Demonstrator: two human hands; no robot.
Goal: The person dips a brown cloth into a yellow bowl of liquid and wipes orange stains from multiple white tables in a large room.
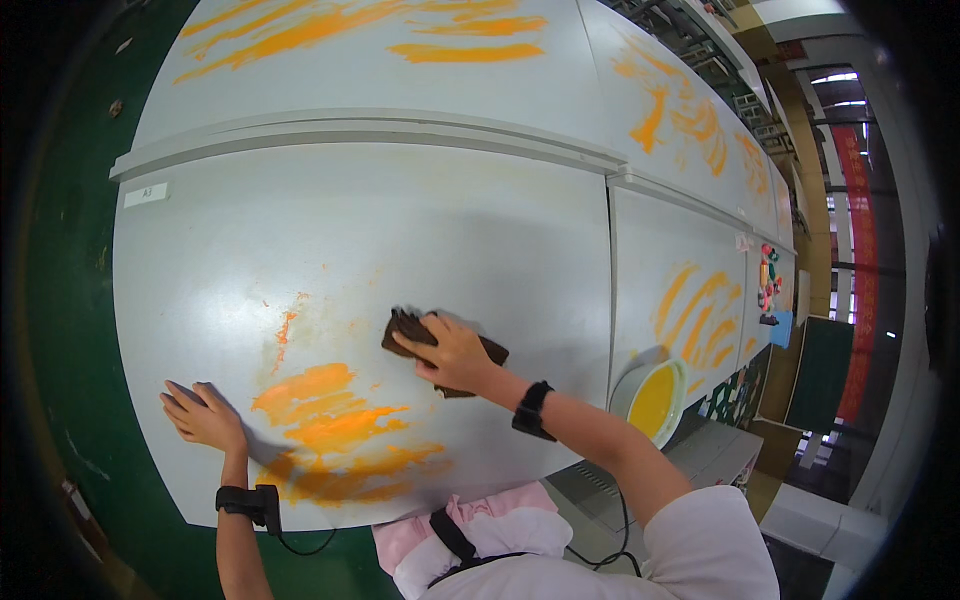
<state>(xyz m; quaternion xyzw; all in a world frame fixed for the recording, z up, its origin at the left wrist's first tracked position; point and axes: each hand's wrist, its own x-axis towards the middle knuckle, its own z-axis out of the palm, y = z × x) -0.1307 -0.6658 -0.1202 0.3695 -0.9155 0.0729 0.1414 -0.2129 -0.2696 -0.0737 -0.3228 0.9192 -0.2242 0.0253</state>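
My right hand (450,352) presses a dark brown cloth (405,334) against the white tabletop (480,202), fingers bent over it. Part of the cloth is hidden beneath the palm. My left hand (202,420) rests on the same tabletop near its left edge, holding nothing, fingers slightly apart. Thick orange paint streaks (345,427) lie between my hands, toward the near edge. Smaller orange smears (283,334) and faint specks show farther up, left of the cloth.
A bowl (649,405) of yellow-orange liquid stands right, near the table's front edge. A raised divider (367,127) crosses behind my tabletop. Neighbouring tops carry orange strokes (480,52). Small colourful items (769,277) and a blue container (781,330) sit at far right.
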